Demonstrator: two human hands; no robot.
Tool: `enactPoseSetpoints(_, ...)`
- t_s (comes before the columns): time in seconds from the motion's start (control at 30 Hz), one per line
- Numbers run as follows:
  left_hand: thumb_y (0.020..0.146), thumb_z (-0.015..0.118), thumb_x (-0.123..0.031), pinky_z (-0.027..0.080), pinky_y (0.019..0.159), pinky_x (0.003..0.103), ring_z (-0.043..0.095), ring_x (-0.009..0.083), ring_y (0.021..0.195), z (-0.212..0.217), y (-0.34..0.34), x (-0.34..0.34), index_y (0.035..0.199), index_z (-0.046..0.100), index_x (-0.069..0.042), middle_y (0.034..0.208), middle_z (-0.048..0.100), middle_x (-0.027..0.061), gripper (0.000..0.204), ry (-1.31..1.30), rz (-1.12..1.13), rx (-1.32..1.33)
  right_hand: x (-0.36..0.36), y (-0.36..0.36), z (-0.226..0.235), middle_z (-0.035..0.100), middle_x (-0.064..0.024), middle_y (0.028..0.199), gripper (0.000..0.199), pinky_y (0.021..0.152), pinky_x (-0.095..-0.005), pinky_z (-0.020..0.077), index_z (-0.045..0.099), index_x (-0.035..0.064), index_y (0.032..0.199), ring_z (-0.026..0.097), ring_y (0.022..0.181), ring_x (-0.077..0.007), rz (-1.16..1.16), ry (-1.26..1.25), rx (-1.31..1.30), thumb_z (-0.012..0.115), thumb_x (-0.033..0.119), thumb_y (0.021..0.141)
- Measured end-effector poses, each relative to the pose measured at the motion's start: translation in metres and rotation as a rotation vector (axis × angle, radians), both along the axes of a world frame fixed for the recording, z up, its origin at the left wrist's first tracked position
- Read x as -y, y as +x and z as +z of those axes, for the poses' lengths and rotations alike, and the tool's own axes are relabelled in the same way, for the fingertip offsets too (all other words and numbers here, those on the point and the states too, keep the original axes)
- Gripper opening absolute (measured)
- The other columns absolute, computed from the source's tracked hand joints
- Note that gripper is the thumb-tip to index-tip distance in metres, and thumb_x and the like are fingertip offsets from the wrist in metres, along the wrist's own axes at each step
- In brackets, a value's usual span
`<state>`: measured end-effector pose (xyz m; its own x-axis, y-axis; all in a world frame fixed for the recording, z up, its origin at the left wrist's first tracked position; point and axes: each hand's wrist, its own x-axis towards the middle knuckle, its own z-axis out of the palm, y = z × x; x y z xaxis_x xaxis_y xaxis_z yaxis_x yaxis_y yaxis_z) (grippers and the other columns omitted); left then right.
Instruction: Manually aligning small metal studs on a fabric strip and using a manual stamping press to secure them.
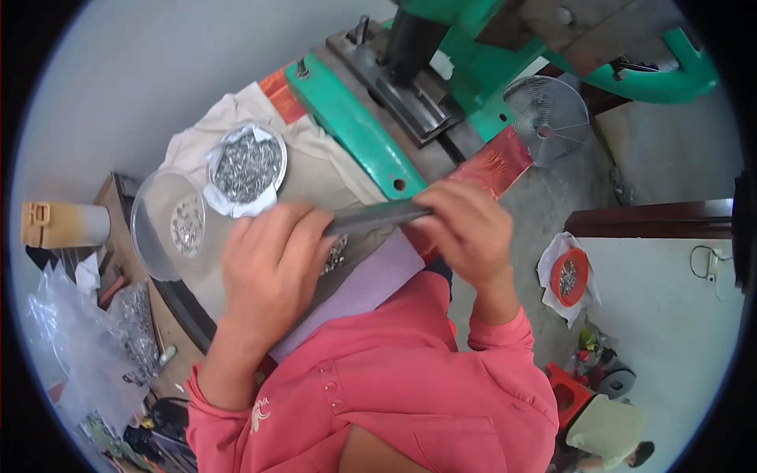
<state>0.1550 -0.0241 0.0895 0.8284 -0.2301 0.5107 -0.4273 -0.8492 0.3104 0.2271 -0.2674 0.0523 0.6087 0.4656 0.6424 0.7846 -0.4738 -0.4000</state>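
The left hand (272, 260) and right hand (471, 229) both grip a dark bar (371, 218). Its long axis runs crosswise between them.

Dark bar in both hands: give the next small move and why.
Perhaps shift the dark bar toward the green machine base, away from the metal pieces: the left hand and right hand hold it, and the pieces show close by the left.
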Motion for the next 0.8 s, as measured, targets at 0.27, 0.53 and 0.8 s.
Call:
enactPoseSetpoints(0.27, 0.079, 0.069, -0.014, 0.049, 0.073, 0.036, 0.061, 0.0228, 0.086, 0.016, 0.138, 0.041, 0.086, 0.06, -0.004, 0.089, 0.054, 0.0067, 0.015, 0.275, -0.426, 0.198, 0.041, 0.024, 0.008, 0.069, -0.0094, 0.094, 0.022, 0.055, -0.0296, 0.0533, 0.07, 0.0026, 0.099, 0.068, 0.066, -0.0186, -0.354, 0.125, 0.005, 0.08, 0.004, 0.079)
enactPoseSetpoints(0.53, 0.08, 0.062, -0.014, 0.049, 0.075, 0.033, 0.06, 0.0186, 0.087, 0.019, 0.168, 0.07, 0.08, 0.062, -0.007, 0.087, 0.055, 0.0034, 0.008, 0.483, -0.489, 0.236, 0.044, 0.025, -0.014, 0.068, -0.0102, 0.093, 0.022, 0.058, -0.0293, 0.0548, 0.07, 0.0011, 0.1, 0.07, 0.069, -0.0182, -0.431, 0.216, -0.101, 0.08, 0.003, 0.08)
enactPoseSetpoints(0.8, 0.081, 0.064, -0.016, 0.046, 0.076, 0.031, 0.058, 0.0164, 0.088, 0.015, 0.149, 0.083, 0.077, 0.066, -0.008, 0.086, 0.054, 0.0014, 0.009, 0.623, -0.428, 0.241, 0.037, 0.002, -0.011, 0.067, -0.0086, 0.09, 0.021, 0.055, -0.0287, 0.0527, 0.069, 0.0008, 0.097, 0.068, 0.066, -0.0171, -0.445, 0.165, -0.105, 0.08, 0.002, 0.08)
